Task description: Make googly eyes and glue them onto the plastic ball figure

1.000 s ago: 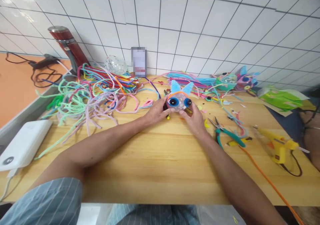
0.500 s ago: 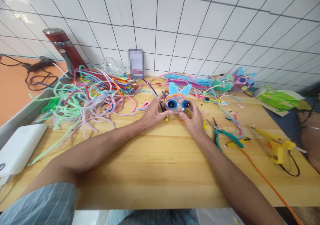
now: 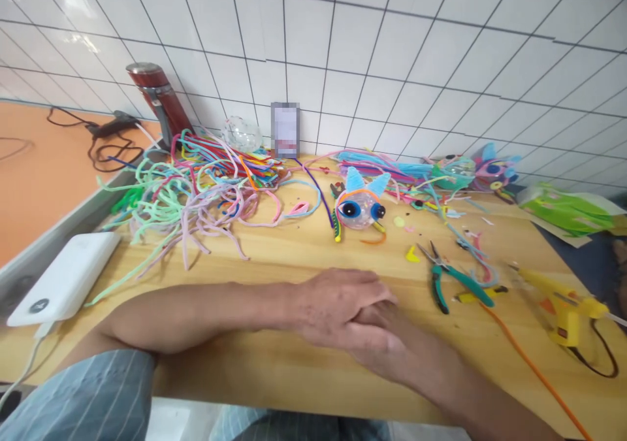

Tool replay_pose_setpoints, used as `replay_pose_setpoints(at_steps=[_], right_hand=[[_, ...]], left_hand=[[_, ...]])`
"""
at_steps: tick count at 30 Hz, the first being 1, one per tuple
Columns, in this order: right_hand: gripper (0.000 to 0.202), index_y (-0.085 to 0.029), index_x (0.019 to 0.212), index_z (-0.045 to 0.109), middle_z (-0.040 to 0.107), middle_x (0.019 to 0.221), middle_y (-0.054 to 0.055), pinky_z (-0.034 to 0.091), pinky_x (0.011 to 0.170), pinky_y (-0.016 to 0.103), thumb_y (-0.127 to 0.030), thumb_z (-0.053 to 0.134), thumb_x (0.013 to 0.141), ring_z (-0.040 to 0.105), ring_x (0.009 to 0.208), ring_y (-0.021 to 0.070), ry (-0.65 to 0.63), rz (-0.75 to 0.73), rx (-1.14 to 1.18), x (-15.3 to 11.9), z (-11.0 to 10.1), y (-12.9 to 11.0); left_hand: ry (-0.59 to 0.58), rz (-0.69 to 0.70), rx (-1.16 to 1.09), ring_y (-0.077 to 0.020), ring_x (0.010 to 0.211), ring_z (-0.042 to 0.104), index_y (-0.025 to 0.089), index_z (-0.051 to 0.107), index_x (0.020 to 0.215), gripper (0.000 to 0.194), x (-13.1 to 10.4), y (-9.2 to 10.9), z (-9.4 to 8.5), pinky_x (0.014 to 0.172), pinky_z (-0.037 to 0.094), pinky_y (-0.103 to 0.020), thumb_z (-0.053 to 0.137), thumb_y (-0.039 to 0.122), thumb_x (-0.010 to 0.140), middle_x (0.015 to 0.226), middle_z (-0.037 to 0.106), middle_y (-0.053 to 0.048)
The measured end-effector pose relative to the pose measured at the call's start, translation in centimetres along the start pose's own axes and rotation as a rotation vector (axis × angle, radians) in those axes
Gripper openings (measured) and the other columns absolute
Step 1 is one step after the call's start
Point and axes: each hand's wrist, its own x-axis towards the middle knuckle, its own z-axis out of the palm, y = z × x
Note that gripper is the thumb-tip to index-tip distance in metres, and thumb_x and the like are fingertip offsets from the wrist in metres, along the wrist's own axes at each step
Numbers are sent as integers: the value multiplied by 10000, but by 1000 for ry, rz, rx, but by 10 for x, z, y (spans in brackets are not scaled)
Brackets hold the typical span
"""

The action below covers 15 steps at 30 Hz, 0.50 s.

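My left hand (image 3: 333,304) lies across my right hand (image 3: 389,320) over the front of the table, its fingers and thumb wrapped round it. The right hand's fingers are mostly covered. Beyond both hands, touched by neither, stands a clear ball figure (image 3: 361,215) with light blue pointed ears, large blue-rimmed black eyes and an orange band. A green-and-yellow piece (image 3: 336,224) sits at its left side. To the right of the hands lie teal-handled pliers (image 3: 458,281), with their jaws apart, and a small yellow scrap (image 3: 412,253).
Loose pipe cleaners (image 3: 196,199) heap at the left, near a white power bank (image 3: 66,274) and a red flask (image 3: 161,104). A phone (image 3: 286,130) leans on the tiled wall. Rightward are a yellow glue gun (image 3: 563,304), an orange cord (image 3: 529,362) and a green packet (image 3: 568,209).
Both hands have let go of the ball figure and drawn back toward me, the left now over the right. The figure stays standing on the table. The view has shifted slightly.
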Motion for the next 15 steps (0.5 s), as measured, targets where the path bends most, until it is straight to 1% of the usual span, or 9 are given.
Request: replay_pose_setpoints(at_steps=[1,3,4,5,6,8,10,13,15], right_hand=[[308,-269,1038,752,806,985,38,613,682,331,-74,527,955,744,800,205,-10,-35,-20,0,3,-5],[278,-244,902,733,776,809,30,562,617,327,-69,527,967,714,700,192,-40,-118,-71,6,1,-7],[250,-236,856,713,760,757,23,541,607,324,-83,554,971,705,675,183,-44,-154,-88,10,-3,-5],[221,-233,843,700,753,731,13,527,606,318,-96,584,971,699,657,171,-31,-191,-93,15,-7,0],[192,-232,863,696,759,735,6,527,621,312,-104,601,970,703,660,160,-6,-216,-88,19,-10,6],[176,-245,933,696,779,766,-1,547,673,306,-102,599,967,714,678,149,79,-238,-43,24,-13,21],[183,-258,959,688,782,776,2,563,720,323,-98,599,958,716,679,158,150,-232,-13,22,-7,36],[132,-261,927,702,751,734,5,567,700,355,-133,666,927,706,662,189,128,-218,-22,11,12,48],[118,-282,979,753,768,822,27,603,719,385,-200,713,905,738,778,234,86,-153,25,-1,26,49]], left_hand=[[-90,-87,-133,-284,1088,707,184,674,1189,551,1,-4,2,957,558,-398,495,669,998,1181,750,-150],[-171,-285,-387,-233,952,696,195,685,981,576,2,-14,5,871,560,-354,411,700,1013,991,749,-80],[-153,-375,-494,-202,851,665,196,658,867,610,3,-19,8,813,554,-334,384,720,1012,865,712,-45],[-87,-436,-575,-176,755,611,196,614,777,639,3,-24,11,753,541,-319,366,737,1008,754,649,-18],[-14,-446,-639,-156,708,563,194,575,732,647,3,-29,14,725,529,-308,361,738,1011,702,596,0],[167,-398,-668,-135,683,521,185,531,702,638,3,-39,20,714,513,-293,376,714,1022,680,553,13],[278,-330,-617,-139,731,559,173,554,752,608,2,-47,24,755,524,-291,372,674,1044,736,595,1],[311,-241,-435,-194,935,668,160,647,997,517,2,-55,26,898,564,-337,407,614,1053,974,712,-72],[284,-102,-263,-262,1175,673,154,644,1209,496,3,-58,28,1043,551,-398,519,590,1010,1239,712,-164]])
